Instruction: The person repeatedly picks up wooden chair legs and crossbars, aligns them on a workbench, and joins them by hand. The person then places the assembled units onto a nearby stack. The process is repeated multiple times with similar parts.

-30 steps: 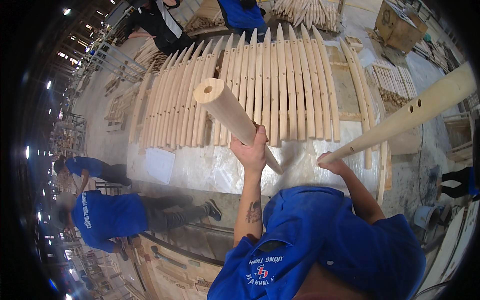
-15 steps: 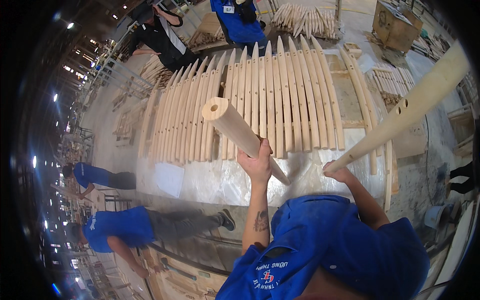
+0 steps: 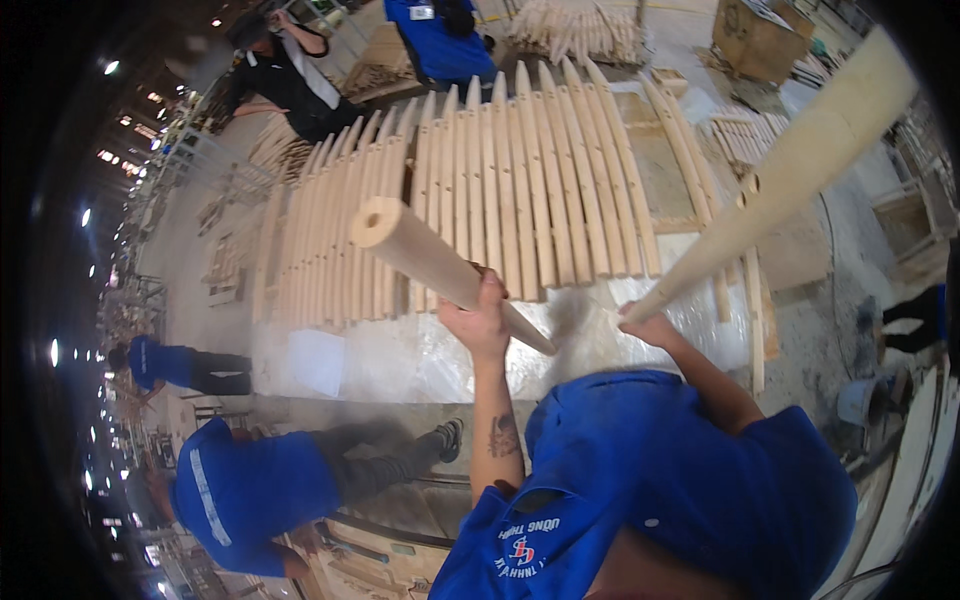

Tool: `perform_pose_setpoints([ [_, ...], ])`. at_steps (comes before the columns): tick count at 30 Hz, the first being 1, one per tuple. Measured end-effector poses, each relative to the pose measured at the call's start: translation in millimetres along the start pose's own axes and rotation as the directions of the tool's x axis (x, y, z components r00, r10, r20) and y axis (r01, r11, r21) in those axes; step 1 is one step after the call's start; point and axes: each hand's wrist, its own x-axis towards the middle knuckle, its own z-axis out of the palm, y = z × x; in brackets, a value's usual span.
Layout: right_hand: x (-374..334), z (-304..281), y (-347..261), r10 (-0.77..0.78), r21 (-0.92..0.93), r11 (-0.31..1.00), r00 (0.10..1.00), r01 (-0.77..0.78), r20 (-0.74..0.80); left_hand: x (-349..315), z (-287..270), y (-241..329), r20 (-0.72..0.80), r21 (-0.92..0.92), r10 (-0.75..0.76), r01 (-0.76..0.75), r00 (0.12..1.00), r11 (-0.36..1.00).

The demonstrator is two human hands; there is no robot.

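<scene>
My left hand (image 3: 478, 318) is wrapped round a pale wooden post (image 3: 425, 262), raised above the table with its drilled round end up and its narrow end down. In my right hand (image 3: 650, 327) is the thin lower end of a second wooden post (image 3: 790, 175), which slants up to the right and shows holes in its side. Beyond my hands, a row of tapered wooden posts (image 3: 520, 190) lies side by side on the table, pointed ends away from me. Some of those posts show small drilled holes.
The table (image 3: 400, 375) has a plastic-wrapped near edge with a white sheet (image 3: 316, 362) on it. Two people (image 3: 285, 75) (image 3: 440, 40) stand beyond it. At the left, a person in blue (image 3: 255, 485) bends over. A wooden box (image 3: 755, 40) and stacked posts (image 3: 580, 32) are behind.
The whole view has shifted, so the table and posts sit slightly further left. Both posts stay in my hands. The person in blue at the lower left has turned and bent further.
</scene>
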Motion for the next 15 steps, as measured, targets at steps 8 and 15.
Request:
perform_pose_setpoints([
  [8,-14.1,7.8,-24.5,0.029,0.265,0.964,0.98,0.025,-0.197,-8.7,-5.4,2.6,-0.036,-0.078,0.008,-0.011,0.999,0.997],
  [15,-27.2,-23.5,-38.0,0.198,0.187,0.975,0.843,-0.118,-0.501,-4.4,-0.3,0.8,-0.006,-0.005,0.008,-0.008,1.0,1.0],
])
